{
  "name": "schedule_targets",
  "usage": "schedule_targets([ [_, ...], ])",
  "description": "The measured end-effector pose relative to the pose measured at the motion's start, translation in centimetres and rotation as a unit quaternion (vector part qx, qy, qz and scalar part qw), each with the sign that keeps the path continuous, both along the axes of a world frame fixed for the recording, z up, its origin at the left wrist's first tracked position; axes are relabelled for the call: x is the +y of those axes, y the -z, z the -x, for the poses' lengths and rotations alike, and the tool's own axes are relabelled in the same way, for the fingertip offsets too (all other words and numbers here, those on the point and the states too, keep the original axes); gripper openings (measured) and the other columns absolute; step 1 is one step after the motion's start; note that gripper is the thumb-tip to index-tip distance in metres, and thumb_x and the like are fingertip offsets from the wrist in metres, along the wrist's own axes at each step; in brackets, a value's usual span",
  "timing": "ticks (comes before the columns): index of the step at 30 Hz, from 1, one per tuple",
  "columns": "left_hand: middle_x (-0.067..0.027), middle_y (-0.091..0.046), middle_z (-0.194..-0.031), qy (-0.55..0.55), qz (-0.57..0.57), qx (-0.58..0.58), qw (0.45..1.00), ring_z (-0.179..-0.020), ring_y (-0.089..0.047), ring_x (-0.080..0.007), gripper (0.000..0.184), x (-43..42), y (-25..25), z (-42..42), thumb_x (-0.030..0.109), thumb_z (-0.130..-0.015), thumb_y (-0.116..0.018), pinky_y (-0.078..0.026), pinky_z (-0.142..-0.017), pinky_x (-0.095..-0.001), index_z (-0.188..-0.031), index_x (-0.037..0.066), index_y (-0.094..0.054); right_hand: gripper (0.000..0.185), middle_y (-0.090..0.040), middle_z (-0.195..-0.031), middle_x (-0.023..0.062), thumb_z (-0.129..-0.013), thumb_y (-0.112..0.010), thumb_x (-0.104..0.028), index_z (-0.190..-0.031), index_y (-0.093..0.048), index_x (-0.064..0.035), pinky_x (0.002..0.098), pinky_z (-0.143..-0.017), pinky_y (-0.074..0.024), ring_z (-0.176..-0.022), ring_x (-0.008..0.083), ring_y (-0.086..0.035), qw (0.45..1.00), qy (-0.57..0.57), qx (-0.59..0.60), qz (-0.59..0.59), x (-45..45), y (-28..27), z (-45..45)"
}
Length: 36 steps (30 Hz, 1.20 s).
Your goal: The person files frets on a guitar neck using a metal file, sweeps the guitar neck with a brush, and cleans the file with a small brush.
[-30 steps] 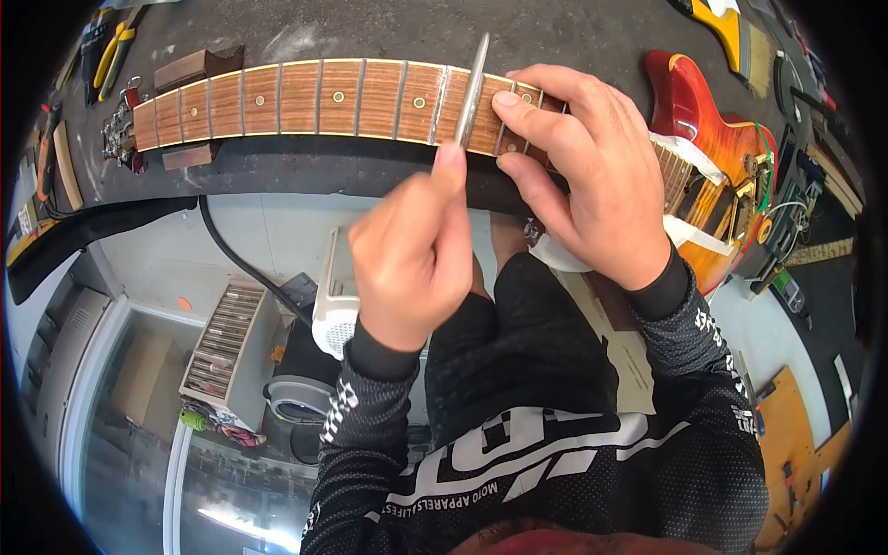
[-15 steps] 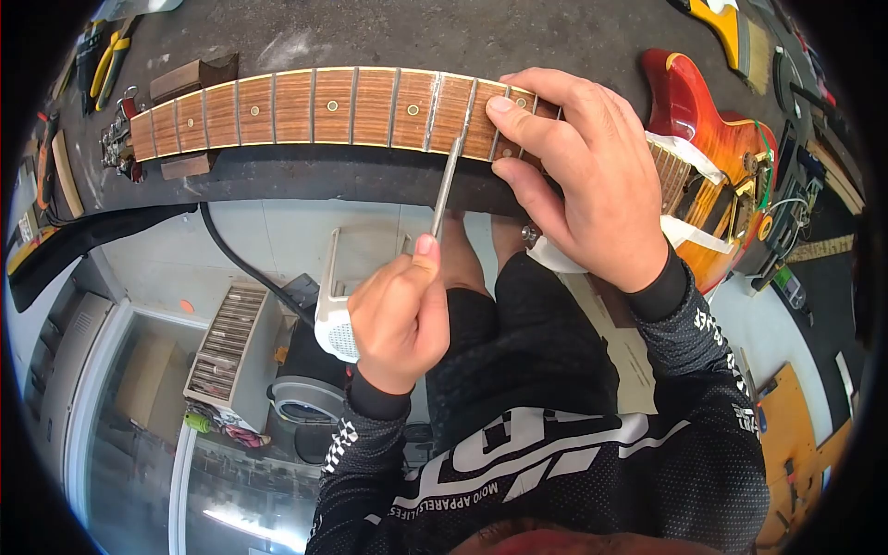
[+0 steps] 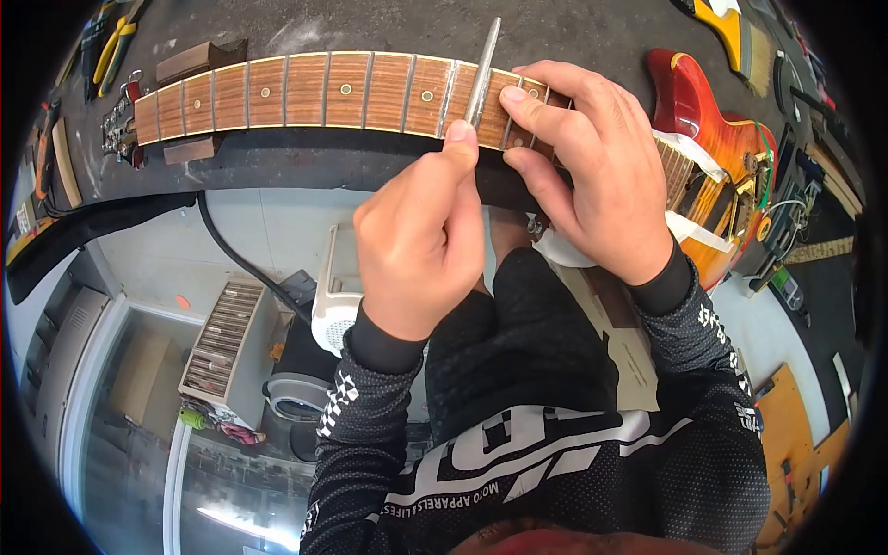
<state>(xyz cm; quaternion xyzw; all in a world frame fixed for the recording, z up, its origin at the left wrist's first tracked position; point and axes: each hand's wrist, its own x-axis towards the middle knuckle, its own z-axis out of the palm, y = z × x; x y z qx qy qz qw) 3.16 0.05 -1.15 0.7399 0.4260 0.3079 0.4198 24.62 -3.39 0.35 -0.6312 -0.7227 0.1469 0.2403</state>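
An electric guitar lies across the workbench. Its brown fretboard (image 3: 305,90) runs from the headstock (image 3: 120,122) at left, under my right hand, towards the red and amber sunburst body (image 3: 684,92). My left hand (image 3: 421,236) is closed round the lower end of a slim metal file (image 3: 483,74). The file lies across the fretboard along a fret and sticks out past the far edge. My right hand (image 3: 601,157) grips the neck just right of the file, thumb at the near edge and fingers over the top. White paper or tape covers parts of the body.
A wooden block (image 3: 192,150) props the neck near the headstock. Yellow-handled pliers (image 3: 116,55) lie at the upper left, and a yellow-handled brush (image 3: 731,37) at the upper right. Below the bench edge are a white stool (image 3: 338,296) and a black hose (image 3: 236,254).
My left hand has pushed the file up and away across the fretboard, so its tip now reaches beyond the far edge. The right hand stays on the neck; the view has shifted slightly.
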Motion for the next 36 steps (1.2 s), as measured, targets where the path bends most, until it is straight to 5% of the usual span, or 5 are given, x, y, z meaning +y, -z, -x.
schedule_targets([
  [11,-0.0189,-0.069,-0.079,-0.004,0.016,0.008,1.0,-0.062,-0.068,-0.0347,0.035,0.2,-0.6,-0.3,-0.017,-0.092,-0.071,-0.054,-0.059,-0.0425,-0.124,-0.005,-0.075,0.053,-0.068,-0.134,0.0099,-0.087,-0.087,-0.014,-0.137,-0.068,-0.0135,0.0496,-0.102,-0.0529,-0.114,0.0338,-0.069,1.0,-0.002,-0.001,-0.011,0.3,0.0,-0.1],
  [19,-0.0141,-0.064,-0.075,-0.003,0.005,0.005,1.0,-0.061,-0.065,-0.0314,0.048,0.6,-0.4,-0.8,-0.016,-0.093,-0.07,-0.05,-0.058,-0.0424,-0.138,-0.001,-0.073,0.052,-0.068,-0.134,0.0097,-0.088,-0.087,-0.015,-0.136,-0.068,-0.0135,0.0492,-0.102,-0.0528,-0.114,0.0335,-0.069,1.0,0.003,0.001,-0.003,0.2,0.0,0.0],
  [22,-0.0113,-0.072,-0.081,0.009,-0.02,0.051,0.998,-0.062,-0.061,-0.0109,0.035,-1.2,-0.8,0.9,-0.015,-0.1,-0.07,-0.048,-0.06,-0.026,-0.133,-0.004,-0.074,0.051,-0.068,-0.134,0.01,-0.088,-0.087,-0.015,-0.135,-0.069,-0.0134,0.049,-0.102,-0.0527,-0.114,0.0335,-0.069,1.0,0.003,0.0,-0.008,0.2,-0.1,0.0],
  [27,-0.0139,-0.062,-0.074,0.002,-0.011,0.063,0.998,-0.058,-0.063,-0.0308,0.046,-1.4,-1.6,0.9,-0.016,-0.093,-0.07,-0.05,-0.057,-0.0417,-0.137,-0.003,-0.074,0.05,-0.068,-0.134,0.0097,-0.088,-0.087,-0.016,-0.135,-0.069,-0.0134,0.0491,-0.102,-0.0526,-0.115,0.0333,-0.069,1.0,0.004,0.004,-0.003,0.2,-0.1,-0.1],
  [36,-0.0144,-0.059,-0.074,-0.005,-0.001,0.047,0.999,-0.057,-0.061,-0.0302,0.034,-1.7,-1.6,0.9,-0.015,-0.096,-0.07,-0.048,-0.055,-0.0416,-0.128,-0.005,-0.074,0.051,-0.068,-0.134,0.0094,-0.087,-0.087,-0.016,-0.135,-0.069,-0.0137,0.049,-0.103,-0.0525,-0.116,0.0331,-0.069,1.0,0.007,0.005,-0.003,0.2,-0.1,-0.1],
])
